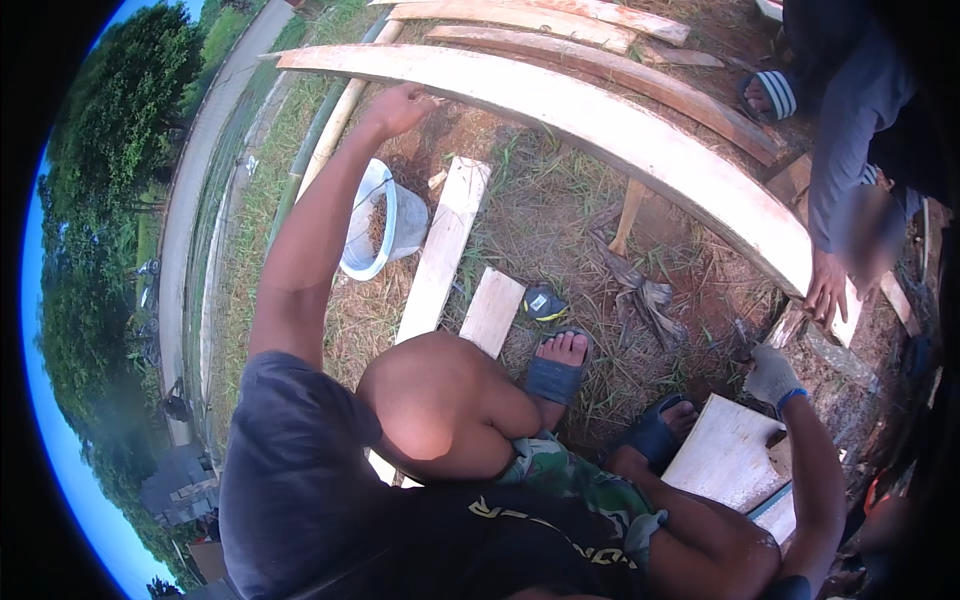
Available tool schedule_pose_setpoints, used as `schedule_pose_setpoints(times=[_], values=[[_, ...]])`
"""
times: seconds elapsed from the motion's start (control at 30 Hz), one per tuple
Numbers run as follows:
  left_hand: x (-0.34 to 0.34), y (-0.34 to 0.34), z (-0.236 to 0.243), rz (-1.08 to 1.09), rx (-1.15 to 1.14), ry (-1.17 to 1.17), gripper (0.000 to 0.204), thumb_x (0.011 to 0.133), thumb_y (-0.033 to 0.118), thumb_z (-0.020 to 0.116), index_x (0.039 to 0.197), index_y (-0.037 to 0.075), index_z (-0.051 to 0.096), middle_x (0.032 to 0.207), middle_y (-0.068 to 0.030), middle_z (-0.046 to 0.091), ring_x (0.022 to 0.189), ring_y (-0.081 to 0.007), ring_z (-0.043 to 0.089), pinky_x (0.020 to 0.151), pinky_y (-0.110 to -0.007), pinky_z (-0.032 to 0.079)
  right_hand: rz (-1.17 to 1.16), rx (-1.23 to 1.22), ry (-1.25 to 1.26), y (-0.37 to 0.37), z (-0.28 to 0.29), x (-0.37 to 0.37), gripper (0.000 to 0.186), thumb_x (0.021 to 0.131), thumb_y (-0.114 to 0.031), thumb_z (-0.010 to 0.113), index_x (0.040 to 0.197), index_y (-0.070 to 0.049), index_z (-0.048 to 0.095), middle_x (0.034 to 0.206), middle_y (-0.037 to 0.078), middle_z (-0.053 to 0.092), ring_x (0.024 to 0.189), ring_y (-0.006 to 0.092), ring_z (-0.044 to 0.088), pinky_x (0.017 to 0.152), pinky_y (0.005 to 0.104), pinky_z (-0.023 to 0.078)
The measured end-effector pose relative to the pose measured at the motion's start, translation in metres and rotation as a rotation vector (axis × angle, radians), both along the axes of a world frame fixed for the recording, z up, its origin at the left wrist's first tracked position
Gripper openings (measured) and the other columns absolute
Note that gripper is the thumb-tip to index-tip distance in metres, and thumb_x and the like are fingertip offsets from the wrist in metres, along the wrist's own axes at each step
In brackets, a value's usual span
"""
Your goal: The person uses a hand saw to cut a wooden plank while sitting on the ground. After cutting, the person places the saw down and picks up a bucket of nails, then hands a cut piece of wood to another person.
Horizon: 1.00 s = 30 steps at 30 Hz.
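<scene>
My left hand (400,108) grips the lower edge of a long pale board (575,115) near its far end. My right hand (770,372), in a pale knit glove with a blue cuff, is closed on something small and dark that I cannot make out, below the board's near end. A co-worker's hand (826,290) rests at that end. A white bucket (405,245) with brown contents, a short board (490,310), a longer plank (455,220) and a small black-and-yellow tool (543,302) lie near my feet.
More planks (590,70) lie beyond the long board. A crouching co-worker (850,120) is at the right. Two poles (340,130) run along the left, with grass, a paved path (205,150) and trees farther out. A board piece (715,450) lies beside my right leg.
</scene>
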<state>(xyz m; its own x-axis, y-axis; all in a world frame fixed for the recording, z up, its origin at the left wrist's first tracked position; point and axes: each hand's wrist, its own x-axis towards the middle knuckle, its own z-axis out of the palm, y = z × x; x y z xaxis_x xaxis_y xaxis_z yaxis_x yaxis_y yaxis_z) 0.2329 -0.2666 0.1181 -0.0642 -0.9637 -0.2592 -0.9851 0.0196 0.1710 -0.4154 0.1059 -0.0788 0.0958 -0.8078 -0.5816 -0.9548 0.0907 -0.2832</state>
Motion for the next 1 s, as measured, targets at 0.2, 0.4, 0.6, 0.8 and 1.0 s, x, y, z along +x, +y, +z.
schedule_pose_setpoints(times=[0.2,0.4,0.6,0.8,1.0], values=[[0.14,0.15,-0.064,0.389,0.048,-0.185,0.105,0.086,0.075,0.067,0.155,-0.002,0.049,0.149,-0.0272,0.059,0.14,-0.0398,0.057,0.118,-0.046,0.044,0.016,0.025,0.08,-0.024,0.012,0.016,0.027,0.088,-0.023,0.071,0.1,0.001,0.074,0.102,0.027,0.073,0.106,0.0436,0.07,0.093,0.0512,0.056],[0.242,0.202,-0.078,0.516,-0.309,0.118,0.053,0.09,0.043,0.081,0.067,-0.001,0.064,0.058,-0.0079,0.057,0.057,-0.0185,0.052,0.06,-0.04,0.044,0.06,0.041,0.022,-0.04,0.035,0.042,0.026,0.084,-0.009,0.066,0.107,0.0,0.075,0.108,0.026,0.074,0.109,0.041,0.071,0.098,0.0493,0.056],[0.146,0.118,-0.022,0.223,-0.246,-0.058,0.034,0.082,0.025,0.079,0.069,-0.004,0.067,0.055,-0.0121,0.058,0.054,-0.0178,0.057,0.058,-0.039,0.047,0.018,0.131,0.04,-0.03,0.055,0.032,0.03,0.087,-0.015,0.067,0.112,0.0,0.075,0.113,0.026,0.074,0.111,0.0401,0.072,0.099,0.0496,0.056],[0.109,0.129,0.01,0.009,-0.354,0.006,0.023,0.074,0.013,0.074,0.063,-0.004,0.064,0.052,-0.016,0.055,0.048,-0.0231,0.054,0.053,-0.044,0.044,0.07,0.181,0.044,-0.032,0.056,0.036,0.037,0.088,-0.019,0.067,0.12,0.0,0.073,0.115,0.023,0.074,0.114,0.0386,0.071,0.099,0.0503,0.056],[0.016,0.1,0.033,-0.227,-0.365,0.012,0.025,0.075,0.012,0.073,0.061,-0.005,0.06,0.052,-0.015,0.055,0.048,-0.0215,0.053,0.051,-0.041,0.043,0.035,0.142,0.001,-0.024,0.065,0.029,0.04,0.087,-0.017,0.067,0.123,0.0,0.071,0.115,0.024,0.074,0.115,0.0395,0.071,0.099,0.0506,0.056]])
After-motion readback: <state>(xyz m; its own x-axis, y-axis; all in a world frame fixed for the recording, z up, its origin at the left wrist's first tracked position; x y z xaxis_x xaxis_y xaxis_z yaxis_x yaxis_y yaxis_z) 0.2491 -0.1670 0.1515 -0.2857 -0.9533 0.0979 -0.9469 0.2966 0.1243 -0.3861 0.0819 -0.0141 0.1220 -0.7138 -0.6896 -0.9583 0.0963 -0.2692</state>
